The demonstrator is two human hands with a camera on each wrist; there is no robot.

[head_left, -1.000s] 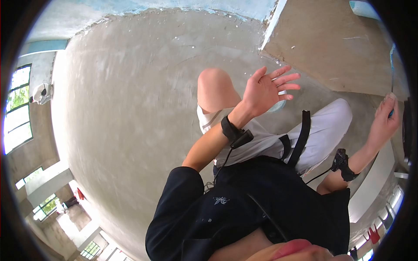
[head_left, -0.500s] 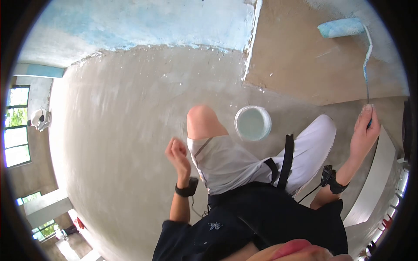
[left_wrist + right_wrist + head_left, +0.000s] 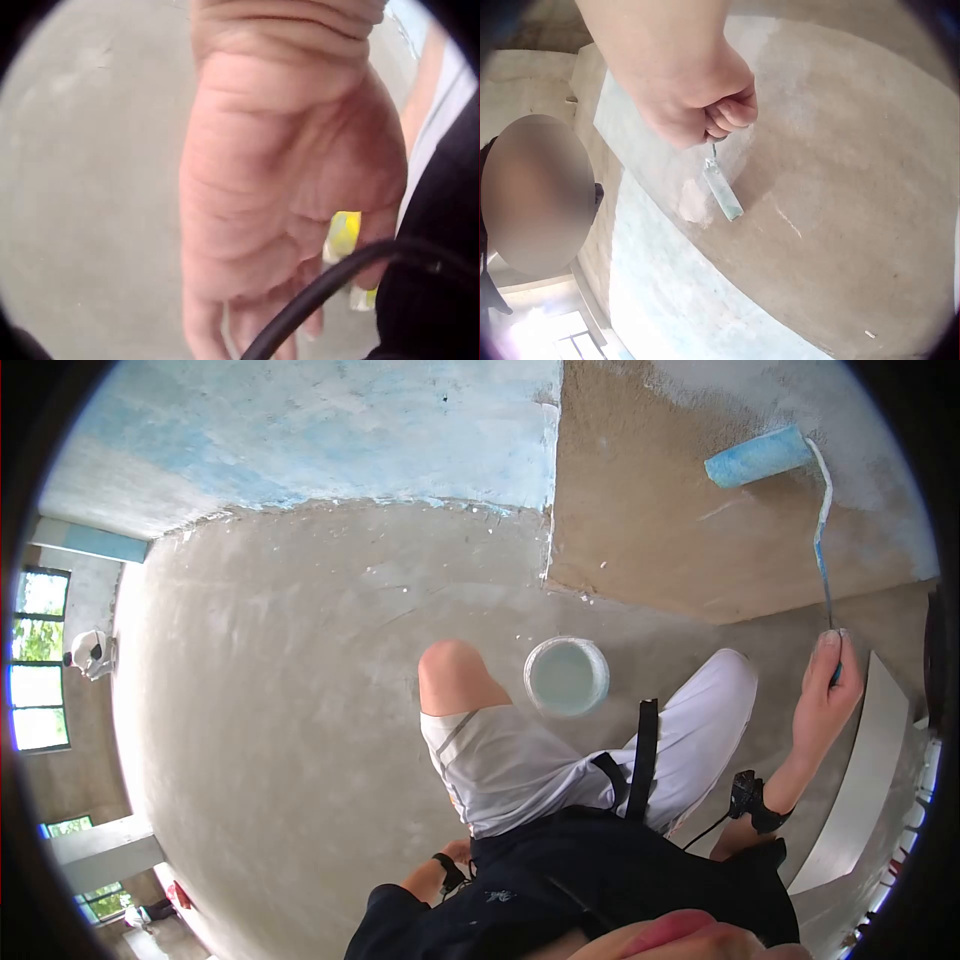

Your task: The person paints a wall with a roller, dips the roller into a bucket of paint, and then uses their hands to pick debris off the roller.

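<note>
My right hand grips the handle of a paint roller, fingers curled round it. The roller's pale blue sleeve lies against the brown wall, and its bent wire frame runs down to the hand. In the right wrist view the roller is below the fist. My left hand is down beside my hip, partly hidden by the body. The left wrist view shows its palm with the fingers pointing down; a yellow and whitish thing shows between thumb and fingers.
A white bucket of pale liquid stands on the concrete floor between the knees. The adjoining wall is painted light blue. Another person is far left near a window. A pale panel lies to the right.
My left hand has dropped from over the knees to beside the hip. The head view has shifted, bringing the bucket and roller into full sight. My right hand still holds the roller.
</note>
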